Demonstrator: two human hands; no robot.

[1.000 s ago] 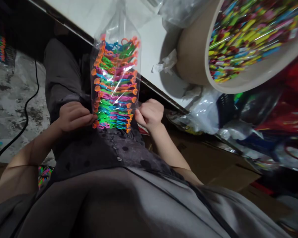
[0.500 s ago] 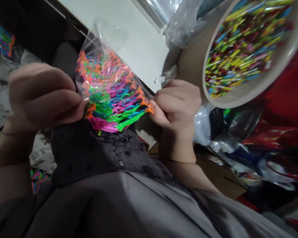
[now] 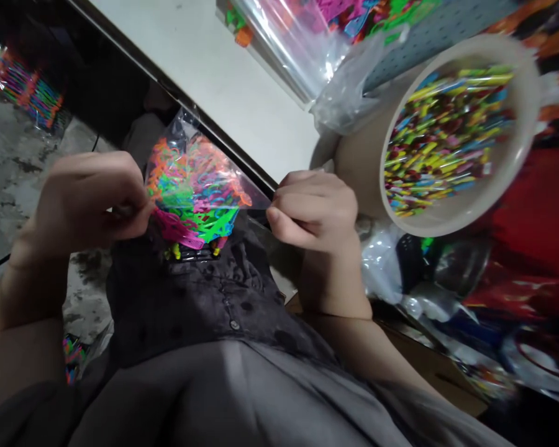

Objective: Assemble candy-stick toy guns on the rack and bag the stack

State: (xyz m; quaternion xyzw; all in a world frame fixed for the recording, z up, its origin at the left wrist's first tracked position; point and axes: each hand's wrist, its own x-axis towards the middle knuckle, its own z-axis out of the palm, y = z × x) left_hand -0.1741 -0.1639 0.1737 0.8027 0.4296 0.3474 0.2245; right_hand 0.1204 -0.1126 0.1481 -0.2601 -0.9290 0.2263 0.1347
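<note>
A clear plastic bag (image 3: 200, 164) full of small bright plastic pieces in orange, green, pink and blue hangs over my lap. My left hand (image 3: 95, 198) is closed in a pinch on the bag's left edge. On the opposite side, my right hand (image 3: 314, 208) is closed with the stretched film of the bag between thumb and fingers. Pink and green pieces (image 3: 181, 230) show at the side of the bag nearest my body. What kind of pieces they are I cannot make out.
A white table (image 3: 190, 49) lies beyond the bag, with a clear plastic packet (image 3: 279, 43) on it. At right stands a beige bucket (image 3: 507, 192) of colourful small sticks. Filled bags (image 3: 23, 87) lie at far left; red material (image 3: 535, 205) is at right.
The right side of the bag is now pulled out as clear film, with the pieces sitting farther from my right hand. The view has shifted, showing more of the table's contents.
</note>
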